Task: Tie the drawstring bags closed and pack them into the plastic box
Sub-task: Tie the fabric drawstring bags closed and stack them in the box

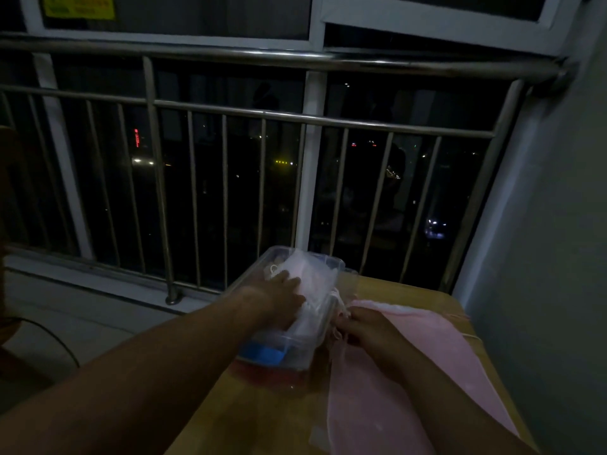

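Note:
A clear plastic box [331, 262] with a blue latch stands on the wooden table [262, 418]. A pale pink drawstring bag [312, 277] sticks up out of it. My left hand [282, 293] lies on that bag inside the box, fingers fairly straight, pressing it down. My right hand [364, 326] rests just right of the box, its fingers curled around white drawstrings [340, 307] at the mouth of a pink bag [427, 343] lying flat on the table. The light is dim and fine detail is hard to make out.
A steel railing [230, 113] and dark window stand right behind the table. A grey wall [551, 257] runs along the table's right edge. A red lid or tray [276, 376] lies under the box's near end. Floor lies to the left.

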Tool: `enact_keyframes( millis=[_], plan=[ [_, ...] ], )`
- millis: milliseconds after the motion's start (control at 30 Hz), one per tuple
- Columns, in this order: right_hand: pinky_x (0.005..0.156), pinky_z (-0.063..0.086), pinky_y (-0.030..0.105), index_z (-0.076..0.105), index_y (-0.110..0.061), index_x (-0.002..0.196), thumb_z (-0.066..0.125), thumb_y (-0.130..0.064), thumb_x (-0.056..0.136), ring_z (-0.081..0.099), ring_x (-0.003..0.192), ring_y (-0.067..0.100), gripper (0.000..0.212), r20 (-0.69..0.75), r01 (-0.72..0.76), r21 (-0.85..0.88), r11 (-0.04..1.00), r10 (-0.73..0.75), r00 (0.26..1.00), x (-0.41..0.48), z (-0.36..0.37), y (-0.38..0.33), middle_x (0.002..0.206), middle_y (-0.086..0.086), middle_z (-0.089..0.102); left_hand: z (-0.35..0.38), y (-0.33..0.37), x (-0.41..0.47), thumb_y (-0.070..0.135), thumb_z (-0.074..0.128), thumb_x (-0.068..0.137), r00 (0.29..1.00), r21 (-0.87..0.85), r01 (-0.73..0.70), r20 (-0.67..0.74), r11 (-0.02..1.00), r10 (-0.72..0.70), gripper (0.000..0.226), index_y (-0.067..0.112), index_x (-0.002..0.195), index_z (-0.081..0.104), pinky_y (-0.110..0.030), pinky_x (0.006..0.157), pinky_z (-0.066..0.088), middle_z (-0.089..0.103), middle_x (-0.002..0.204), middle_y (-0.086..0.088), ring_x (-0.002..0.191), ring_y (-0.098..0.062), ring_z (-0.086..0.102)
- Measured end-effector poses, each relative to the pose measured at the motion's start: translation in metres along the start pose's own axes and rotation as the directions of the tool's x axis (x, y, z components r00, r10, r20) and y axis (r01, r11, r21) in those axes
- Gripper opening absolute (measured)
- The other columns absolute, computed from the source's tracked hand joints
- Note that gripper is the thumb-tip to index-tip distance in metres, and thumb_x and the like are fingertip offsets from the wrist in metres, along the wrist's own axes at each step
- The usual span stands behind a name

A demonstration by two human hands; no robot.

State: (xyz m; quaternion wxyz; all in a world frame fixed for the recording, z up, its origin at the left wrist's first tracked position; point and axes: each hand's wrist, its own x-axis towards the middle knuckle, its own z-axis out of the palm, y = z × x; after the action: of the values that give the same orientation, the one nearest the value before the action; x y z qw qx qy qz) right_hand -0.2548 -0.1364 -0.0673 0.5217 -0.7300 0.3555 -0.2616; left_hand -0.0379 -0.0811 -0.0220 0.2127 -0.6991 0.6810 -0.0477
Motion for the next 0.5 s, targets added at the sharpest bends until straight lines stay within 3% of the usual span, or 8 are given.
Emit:
enact_keyframes(
  millis=[67, 133, 267, 333, 400, 500],
  plan=[
    [0.08, 0.046, 0.046, 0.071, -0.008, 0.087, 0.059, -0.028, 0.099, 0.06, 0.08, 0.029, 0.026, 0.005, -0.031, 0.105, 0.994, 0.03, 1.0, -0.003, -0.01, -0.001, 0.08, 0.013, 0.068, -0.001, 0.004, 0.006, 0.044, 0.041, 0.106, 1.0, 0.049, -0.025, 0.015, 0.998, 0.024, 0.061, 0.035, 0.162, 0.02, -0.068, 0.123, 0.004, 0.003, 0.173, -0.002, 0.159, -0.032, 0.0],
    [0.077, 0.048, 0.043, 0.069, -0.01, 0.085, 0.057, -0.021, 0.101, 0.062, 0.079, 0.028, 0.023, -0.036, -0.061, 0.248, 0.967, 0.072, 0.997, -0.003, -0.02, -0.01, 0.077, 0.011, 0.066, -0.001, 0.005, 0.011, 0.044, 0.041, 0.106, 0.999, 0.073, -0.036, 0.032, 0.997, 0.034, 0.062, 0.035, 0.163, 0.018, -0.069, 0.122, 0.006, 0.008, 0.173, -0.001, 0.159, -0.031, 0.003],
    [0.054, 0.042, 0.027, 0.063, -0.015, 0.071, 0.053, -0.017, 0.098, 0.057, 0.062, 0.019, 0.029, -0.02, -0.097, 0.437, 0.894, 0.117, 0.993, 0.011, -0.032, -0.05, 0.069, 0.006, 0.058, 0.005, 0.0, 0.021, 0.046, 0.044, 0.105, 0.995, 0.05, -0.084, 0.059, 0.995, 0.081, 0.065, 0.031, 0.163, 0.019, -0.068, 0.123, 0.011, 0.009, 0.172, -0.003, 0.159, -0.032, 0.002],
    [0.048, 0.042, 0.025, 0.058, -0.014, 0.08, 0.052, -0.017, 0.099, 0.054, 0.055, 0.015, 0.02, 0.01, -0.107, 0.466, 0.878, 0.116, 0.993, 0.028, -0.023, -0.081, 0.065, 0.003, 0.053, 0.004, -0.006, 0.018, 0.049, 0.044, 0.104, 0.994, 0.015, -0.098, 0.057, 0.995, 0.097, 0.064, 0.029, 0.162, 0.023, -0.065, 0.124, 0.012, 0.013, 0.172, -0.004, 0.159, -0.031, 0.004],
    [0.05, 0.048, 0.027, 0.058, -0.008, 0.093, 0.052, -0.017, 0.101, 0.06, 0.057, 0.017, 0.013, 0.065, -0.121, 0.434, 0.893, 0.103, 0.993, 0.041, -0.006, -0.112, 0.068, 0.005, 0.058, -0.004, -0.012, 0.012, 0.052, 0.049, 0.101, 0.996, -0.086, -0.086, 0.023, 0.993, 0.088, 0.066, 0.027, 0.159, 0.029, -0.059, 0.124, 0.019, 0.021, 0.168, -0.006, 0.156, -0.032, 0.016],
    [0.065, 0.058, 0.033, 0.064, 0.0, 0.109, 0.054, -0.026, 0.104, 0.069, 0.072, 0.025, 0.029, 0.054, -0.129, 0.133, 0.983, 0.123, 0.991, 0.05, 0.015, -0.144, 0.083, 0.015, 0.069, -0.021, -0.028, -0.006, 0.06, 0.062, 0.091, 0.999, -0.355, -0.03, -0.024, 0.935, 0.023, 0.079, 0.034, 0.158, 0.03, -0.051, 0.116, 0.038, 0.033, 0.161, -0.003, 0.143, -0.029, 0.039]
  ],
)
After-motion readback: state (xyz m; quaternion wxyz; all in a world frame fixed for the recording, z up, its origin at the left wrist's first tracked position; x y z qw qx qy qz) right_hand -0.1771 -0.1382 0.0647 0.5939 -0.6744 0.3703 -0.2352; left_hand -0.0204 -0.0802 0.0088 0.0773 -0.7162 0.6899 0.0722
